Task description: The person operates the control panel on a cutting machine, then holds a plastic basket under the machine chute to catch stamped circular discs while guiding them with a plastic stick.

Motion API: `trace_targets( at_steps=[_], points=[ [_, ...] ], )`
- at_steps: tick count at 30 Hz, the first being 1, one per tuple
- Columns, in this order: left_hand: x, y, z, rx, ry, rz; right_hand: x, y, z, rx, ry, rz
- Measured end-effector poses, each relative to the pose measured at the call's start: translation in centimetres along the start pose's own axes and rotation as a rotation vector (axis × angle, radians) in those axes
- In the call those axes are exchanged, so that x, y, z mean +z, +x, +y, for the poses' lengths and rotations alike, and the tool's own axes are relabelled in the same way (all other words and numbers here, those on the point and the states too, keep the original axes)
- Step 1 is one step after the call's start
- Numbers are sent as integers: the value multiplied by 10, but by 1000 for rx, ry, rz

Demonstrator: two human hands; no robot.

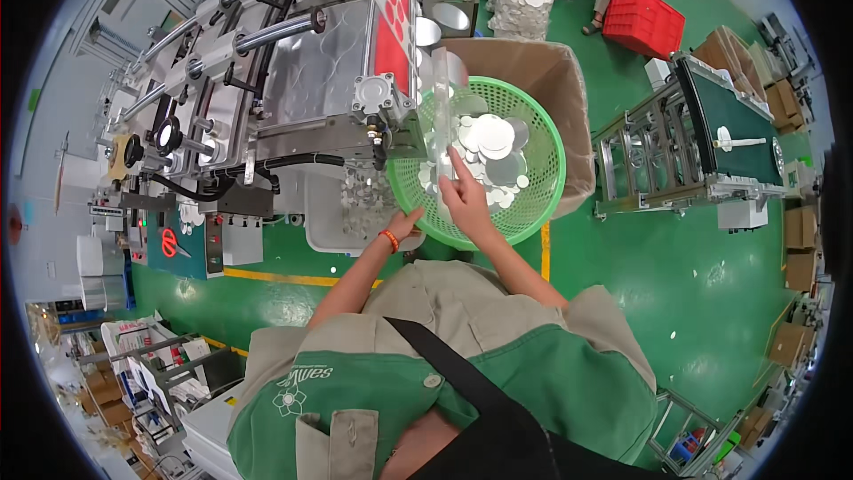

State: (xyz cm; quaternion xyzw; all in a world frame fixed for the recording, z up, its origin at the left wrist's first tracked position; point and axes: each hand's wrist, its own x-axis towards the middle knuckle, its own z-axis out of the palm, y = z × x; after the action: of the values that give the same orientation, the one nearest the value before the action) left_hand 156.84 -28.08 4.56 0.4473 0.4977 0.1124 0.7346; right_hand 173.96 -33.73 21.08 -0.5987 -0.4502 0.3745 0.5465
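Observation:
A green plastic basket (553, 147) stands in front of me, with many white and translucent round discs (490, 136) in it. My right hand (466, 202) is over its near part, index finger stretched forward and thumb at the lower end of a long clear plastic strip (442, 98). The strip rises from the hand along the basket's left side. At the near left rim is my left hand (402, 226), an orange bracelet at its wrist; its thumb lies at the rim and its other fingers are partly hidden.
A metal machine with rollers (298, 71) and a red perforated web (392, 31) fills the left. Below it stands a white tub (333, 236) of clear scraps. Behind the basket is a lined cardboard box (573, 93). A conveyor (724, 116) stands right; a red crate (641, 27) and a seated person are farther back.

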Motion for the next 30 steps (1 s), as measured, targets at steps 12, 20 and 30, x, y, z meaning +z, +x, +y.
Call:
trace_targets(
  at_steps=[12,20,30],
  points=[
    [-5,9,-6,-54,58,-42,4,-7,-5,38,5,30],
    [0,3,6,-59,56,-53,6,-8,24,102,-113,-29],
    [1,-5,14,-76,36,-15,14,3,19,24,-174,5]
  ],
)
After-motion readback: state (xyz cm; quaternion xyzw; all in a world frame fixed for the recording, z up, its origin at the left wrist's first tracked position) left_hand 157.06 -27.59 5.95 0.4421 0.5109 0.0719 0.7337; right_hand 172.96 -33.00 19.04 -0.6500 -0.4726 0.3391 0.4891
